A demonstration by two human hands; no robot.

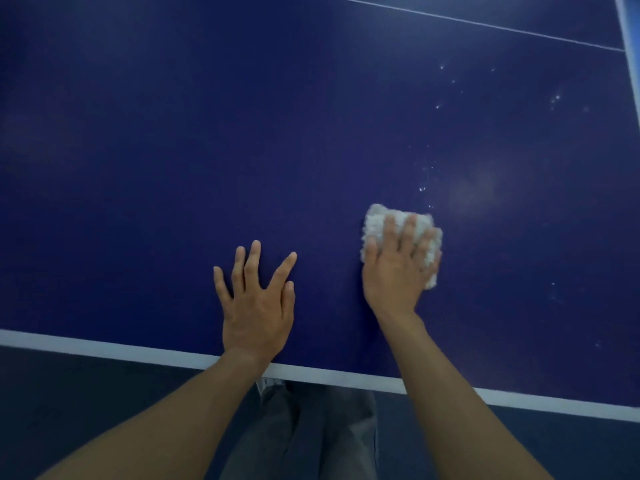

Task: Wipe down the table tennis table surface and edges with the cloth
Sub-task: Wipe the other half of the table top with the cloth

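White specks [424, 187] lie beyond and right of the fluffy white cloth [375, 220].
Your right hand [398, 268] presses it onto the dark-blue table [173, 133], fingers straight; your left hand [258, 306] lies flat, empty.

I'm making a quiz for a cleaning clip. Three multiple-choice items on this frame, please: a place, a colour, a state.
1. Where is the cloth? A under the right hand; B on the floor; C hanging off the edge.
2. What colour is the table? A green; B dark blue; C red.
3. How is the left hand? A in a fist; B flat, fingers spread; C gripping a bat.
Answers: 1 A, that hand presses it down. 2 B, its top is dark blue. 3 B, it lies flat on the table.
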